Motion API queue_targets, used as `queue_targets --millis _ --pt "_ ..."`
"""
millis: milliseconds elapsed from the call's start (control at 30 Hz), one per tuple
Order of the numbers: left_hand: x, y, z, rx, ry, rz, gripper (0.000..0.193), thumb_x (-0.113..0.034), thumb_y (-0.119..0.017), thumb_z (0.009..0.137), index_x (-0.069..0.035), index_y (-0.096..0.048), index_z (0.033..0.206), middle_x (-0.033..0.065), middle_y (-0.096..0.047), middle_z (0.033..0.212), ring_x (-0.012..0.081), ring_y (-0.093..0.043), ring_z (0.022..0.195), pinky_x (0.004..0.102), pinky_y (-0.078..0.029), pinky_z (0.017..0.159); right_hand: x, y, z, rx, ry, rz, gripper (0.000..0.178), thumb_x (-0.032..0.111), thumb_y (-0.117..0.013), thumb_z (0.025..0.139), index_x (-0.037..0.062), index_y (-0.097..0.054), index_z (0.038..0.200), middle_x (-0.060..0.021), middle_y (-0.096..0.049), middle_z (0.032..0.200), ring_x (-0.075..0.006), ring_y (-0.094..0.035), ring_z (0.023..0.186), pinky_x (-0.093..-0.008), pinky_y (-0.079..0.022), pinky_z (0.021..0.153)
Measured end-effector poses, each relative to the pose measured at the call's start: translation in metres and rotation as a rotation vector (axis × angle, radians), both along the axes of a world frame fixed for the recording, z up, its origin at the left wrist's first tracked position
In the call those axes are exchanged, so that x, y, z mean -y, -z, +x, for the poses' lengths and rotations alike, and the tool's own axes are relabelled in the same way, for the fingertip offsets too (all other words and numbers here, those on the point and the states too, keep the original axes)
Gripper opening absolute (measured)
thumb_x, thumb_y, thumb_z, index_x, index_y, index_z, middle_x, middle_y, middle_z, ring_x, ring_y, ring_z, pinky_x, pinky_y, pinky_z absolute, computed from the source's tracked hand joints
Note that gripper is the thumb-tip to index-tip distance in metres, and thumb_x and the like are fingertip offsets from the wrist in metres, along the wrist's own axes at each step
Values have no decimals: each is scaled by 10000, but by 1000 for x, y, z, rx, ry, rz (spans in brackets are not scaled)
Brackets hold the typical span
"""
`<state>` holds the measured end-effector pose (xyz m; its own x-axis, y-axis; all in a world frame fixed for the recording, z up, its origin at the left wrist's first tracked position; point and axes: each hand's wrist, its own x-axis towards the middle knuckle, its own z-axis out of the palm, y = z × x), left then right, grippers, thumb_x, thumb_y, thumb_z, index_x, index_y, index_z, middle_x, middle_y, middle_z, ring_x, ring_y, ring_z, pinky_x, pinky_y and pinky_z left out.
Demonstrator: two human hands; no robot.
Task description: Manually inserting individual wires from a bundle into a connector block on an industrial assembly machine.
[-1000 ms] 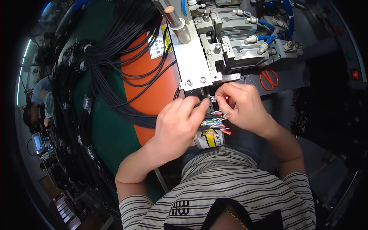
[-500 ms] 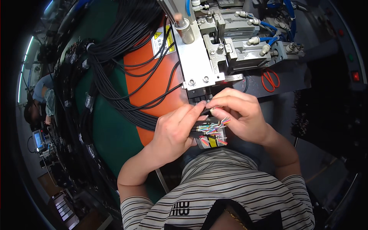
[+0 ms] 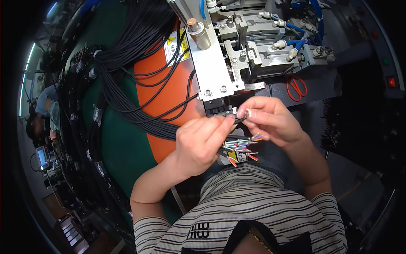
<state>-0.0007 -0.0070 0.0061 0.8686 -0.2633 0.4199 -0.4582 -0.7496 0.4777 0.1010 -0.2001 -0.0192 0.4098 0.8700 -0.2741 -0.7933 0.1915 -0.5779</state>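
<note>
My left hand (image 3: 199,143) is closed round several black cables, its thumb and forefinger pinching one cable (image 3: 239,121) near its end. Stripped coloured wires (image 3: 240,145) of the other cables fan out to the right below its fingers. My right hand (image 3: 272,122) pinches the tip of that same cable, where a small pale, shiny bit shows between thumb and fingers. Just beyond both hands sits a dark block (image 3: 216,107) under the machine's metal plate (image 3: 213,70). My left fingers hide part of the cable bundle.
A thick bundle of black cables (image 3: 139,118) runs across the orange and green table (image 3: 114,139) from the left. Pneumatic cylinders (image 3: 270,59) with blue hoses stand at the back right. Red-handled scissors (image 3: 296,88) lie beside them. Another person (image 3: 47,101) is at far left.
My right fingers have drawn slightly right and now pinch the cable's tip, which shows more clearly. The coloured wire ends have shifted a little right. The view has moved slightly.
</note>
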Motion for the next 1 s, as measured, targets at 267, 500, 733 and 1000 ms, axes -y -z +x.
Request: queue_targets --millis 267,500,733,1000 --pt "8 2 4 53 -47 70 296 -36 -692 726 36 -647 1010 74 -584 731 203 -556 542 314 -392 466 -15 -7 -28 333 313 -70 91 -1 -595 933 -38 -608 1015 -57 -642 865 -60 -590 667 -182 -462 612" --pt "9 -3 3 30 -67 42 198 -38 -744 783 -4 -622 935 67 -536 609 229 -525 464 320 -380 449 -13 -8 -27 330 288 -185 169 13 -596 942 -53 -640 1091 -45 -630 864 -56 -584 672 -200 -450 587" --pt "6 1 2 -18 -82 -139 161 -32 -710 808 -1 -617 935 90 -588 652 236 -592 520 326 -425 474 -27 12 -44 1684 718 -331 361 -77 -597 845 -40 -613 1203 -150 -591 1050 -232 -642 790 -302 -510 685" --pt "5 0 7 -82 -11 -246 293 32 -698 677 -2 -618 956 98 -649 738 257 -654 606 313 -492 528 -10 9 -23 505 287 -4 222 96 -586 970 -52 -652 1122 -137 -617 1067 -143 -630 805 -252 -519 712"
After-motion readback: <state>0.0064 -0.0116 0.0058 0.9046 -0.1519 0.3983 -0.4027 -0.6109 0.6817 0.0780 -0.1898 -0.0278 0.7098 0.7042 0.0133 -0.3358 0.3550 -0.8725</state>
